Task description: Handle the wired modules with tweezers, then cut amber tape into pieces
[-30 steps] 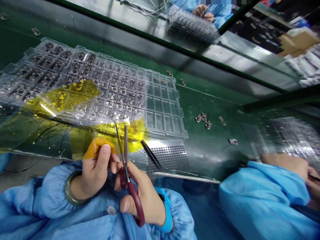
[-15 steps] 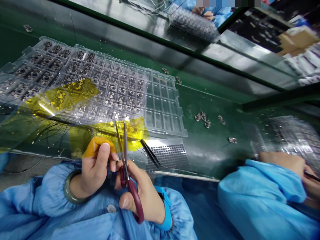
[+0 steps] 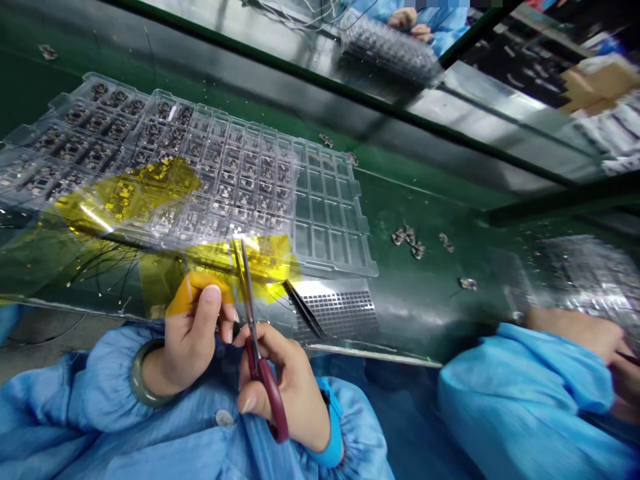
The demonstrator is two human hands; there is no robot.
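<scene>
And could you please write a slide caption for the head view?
Right hand holding red-handled scissors beside the left hand, with yellow film and clear compartmented trays ahead.

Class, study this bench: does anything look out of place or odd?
A few small parts lie loose on the green bench, right of the clear trays, which looks odd because similar-looking parts sit inside the trays. Yellow film also slants untidily across them; I see no clear damage.

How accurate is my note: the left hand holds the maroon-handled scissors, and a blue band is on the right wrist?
Wrong hand: the head view shows the right hand holding the maroon-handled scissors. A blue band is on the right wrist, as noted.
</scene>
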